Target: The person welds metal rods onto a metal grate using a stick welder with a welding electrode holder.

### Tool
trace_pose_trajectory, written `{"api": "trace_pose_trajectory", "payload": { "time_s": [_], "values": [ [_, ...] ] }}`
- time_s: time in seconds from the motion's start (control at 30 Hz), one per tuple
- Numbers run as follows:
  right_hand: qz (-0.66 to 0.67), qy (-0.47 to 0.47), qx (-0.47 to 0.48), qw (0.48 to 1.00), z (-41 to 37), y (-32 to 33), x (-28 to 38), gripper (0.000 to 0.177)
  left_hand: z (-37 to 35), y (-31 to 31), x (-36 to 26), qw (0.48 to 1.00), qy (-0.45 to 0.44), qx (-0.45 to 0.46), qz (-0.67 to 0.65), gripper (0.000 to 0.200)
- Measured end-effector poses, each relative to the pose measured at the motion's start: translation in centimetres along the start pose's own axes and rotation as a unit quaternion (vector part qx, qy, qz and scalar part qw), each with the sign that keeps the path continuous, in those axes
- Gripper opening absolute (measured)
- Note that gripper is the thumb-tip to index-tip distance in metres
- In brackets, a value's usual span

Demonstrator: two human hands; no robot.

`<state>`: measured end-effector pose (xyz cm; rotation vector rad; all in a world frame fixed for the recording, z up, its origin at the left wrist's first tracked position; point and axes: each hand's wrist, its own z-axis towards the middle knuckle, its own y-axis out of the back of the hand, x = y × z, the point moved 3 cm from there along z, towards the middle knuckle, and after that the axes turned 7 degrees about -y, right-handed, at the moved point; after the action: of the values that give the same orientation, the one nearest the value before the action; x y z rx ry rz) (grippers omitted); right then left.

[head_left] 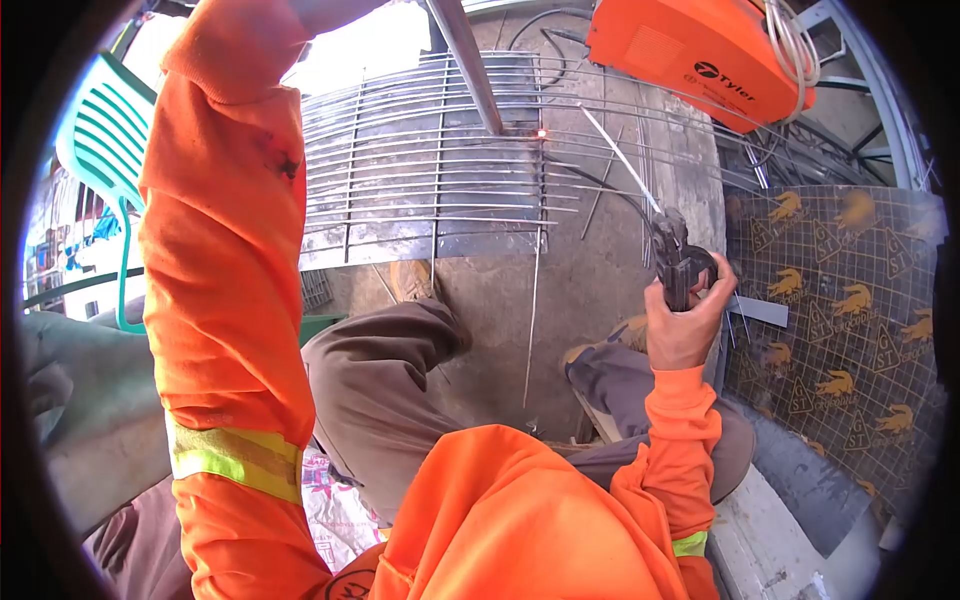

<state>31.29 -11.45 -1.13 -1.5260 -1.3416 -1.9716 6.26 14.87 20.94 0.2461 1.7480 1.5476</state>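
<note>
My right hand (687, 320) is closed around a black welding electrode holder (676, 258). From its jaws a pale welding rod (622, 155) points up and left, its tip apart from the grid. A small orange glow (541, 132) marks a joint of the metal bar grid (400, 160). My left arm (230, 250) is raised along the left side; only a bit of my left hand (335, 12) shows at the top edge, its fingers out of view. A metal tube (468, 65) slants down from the top edge, its lower end by the glowing joint; what holds it is hidden.
An orange welding machine (690, 60) with a coiled cable stands at the back right. A dark printed board (830, 320) lies at the right. To the left is a green plastic chair (105, 140). Loose rods (533, 330) stick out near my legs.
</note>
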Motion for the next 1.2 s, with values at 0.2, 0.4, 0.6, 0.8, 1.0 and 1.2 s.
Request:
{"api": "trace_pose_trajectory", "payload": {
  "time_s": [0.2,0.4,0.6,0.8,1.0,1.2],
  "values": [
    [0.024,-0.026,-0.033,0.999,0.2,0.6,0.0,0.066,-2.8,0.9,1.9,0.989,0.058,-0.072,-0.118,0.079],
    [0.004,-0.039,-0.032,0.999,0.3,0.5,0.0,0.065,-5.9,-0.2,-1.6,0.951,0.034,-0.233,-0.2,0.056],
    [-0.044,-0.008,-0.04,0.998,0.2,0.6,-0.2,0.064,-8.5,-2.8,-0.7,0.892,0.01,-0.321,-0.319,0.037],
    [-0.028,-0.031,-0.038,0.998,0.3,0.2,0.1,0.065,-8.6,-3.7,0.2,0.908,0.021,-0.342,-0.241,0.021],
    [-0.035,-0.011,-0.042,0.998,0.4,0.1,-0.1,0.068,-7.5,-2.0,-1.5,0.971,0.049,-0.205,-0.115,0.025],
    [-0.004,-0.04,-0.043,0.998,0.2,0.6,0.3,0.061,-6.2,-2.4,0.3,0.977,0.058,-0.193,-0.075,0.032]
  ]
}}
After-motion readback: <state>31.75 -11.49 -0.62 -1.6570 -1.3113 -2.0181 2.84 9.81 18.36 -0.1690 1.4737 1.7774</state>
